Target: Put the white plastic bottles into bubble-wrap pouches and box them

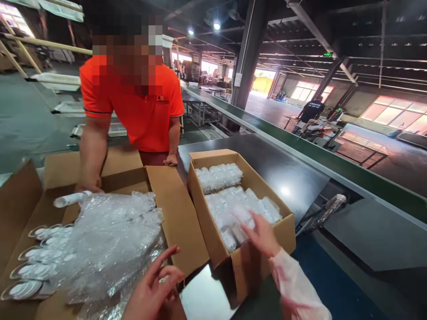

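My right hand is over the near right corner of an open cardboard box, its fingers apart beside clear plastic-wrapped packets lying in rows. Some blur covers the packet nearest the fingertips. My left hand is empty at the bottom centre, index finger stretched out, near the flap of a larger open carton. Crumpled bubble wrap lies heaped over that carton. White round-ended items in clear wrap line its left side.
Across the cartons a person in an orange shirt leans in, one hand under the bubble wrap's far edge. A dark table and green conveyor extend rightward. Another person stands far back.
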Demonstrator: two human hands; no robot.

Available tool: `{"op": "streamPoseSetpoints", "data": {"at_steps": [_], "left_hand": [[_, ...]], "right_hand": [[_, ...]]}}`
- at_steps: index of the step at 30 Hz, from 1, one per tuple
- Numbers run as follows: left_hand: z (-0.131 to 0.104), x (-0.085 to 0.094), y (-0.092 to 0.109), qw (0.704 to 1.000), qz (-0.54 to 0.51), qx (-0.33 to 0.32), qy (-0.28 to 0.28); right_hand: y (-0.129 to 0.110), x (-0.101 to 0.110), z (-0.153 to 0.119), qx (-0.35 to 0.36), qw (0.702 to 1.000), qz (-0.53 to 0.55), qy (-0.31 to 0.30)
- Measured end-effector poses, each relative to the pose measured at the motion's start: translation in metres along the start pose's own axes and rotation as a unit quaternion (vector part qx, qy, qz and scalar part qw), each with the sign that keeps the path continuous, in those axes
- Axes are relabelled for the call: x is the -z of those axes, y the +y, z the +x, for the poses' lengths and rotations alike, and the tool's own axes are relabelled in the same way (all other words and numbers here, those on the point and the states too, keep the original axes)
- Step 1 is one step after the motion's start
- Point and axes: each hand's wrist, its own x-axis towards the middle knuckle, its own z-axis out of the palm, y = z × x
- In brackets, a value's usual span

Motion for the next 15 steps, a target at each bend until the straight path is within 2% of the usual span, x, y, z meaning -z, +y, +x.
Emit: {"op": "streamPoseSetpoints", "data": {"at_steps": [1,3,5,8,12,15], "left_hand": [[0.003,0.006,-0.001,1.000,0.003,0.010,0.028],[0.009,0.019,-0.005,0.997,0.007,0.031,0.069],[0.015,0.031,-0.011,0.995,0.000,0.045,0.093],[0.018,0.041,-0.017,0.994,-0.008,0.058,0.095],[0.014,0.044,-0.020,0.992,0.019,0.057,0.110],[0.010,0.046,-0.023,0.992,0.034,0.064,0.100]], "right_hand": [[0.024,0.010,0.014,-0.078,0.996,-0.044,0.016],[0.066,0.027,0.037,-0.226,0.966,-0.129,0.011],[0.096,0.038,0.052,-0.306,0.936,-0.175,0.019],[0.118,0.043,0.061,-0.323,0.916,-0.235,0.044],[0.131,0.039,0.066,-0.280,0.922,-0.266,-0.016],[0.138,0.031,0.071,-0.281,0.924,-0.258,-0.037]]}}
